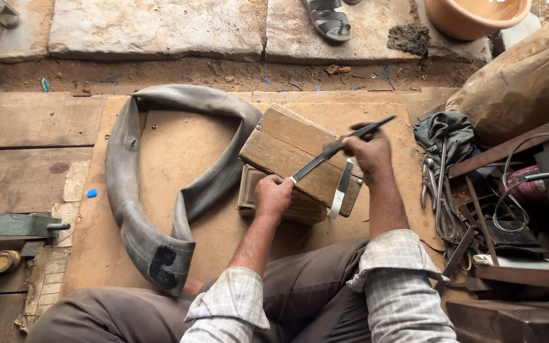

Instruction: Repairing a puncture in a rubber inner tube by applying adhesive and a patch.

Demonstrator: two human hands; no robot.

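Head view: a black inner tube [160,190] lies curled on the floor at left. The left hand [273,197] has its grip closed on one end of a long flat file [338,149], and the right hand [366,152] pinches it over the wooden block [287,149]. Looks like readying the tool; keep both ends steady. Loose tools [443,190] pile at right.

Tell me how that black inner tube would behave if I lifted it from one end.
The inner tube would probably flop and drape: it lies flat, deflated and folded on the board. Likely light for its size. Its rubber would probably grip, not slide.
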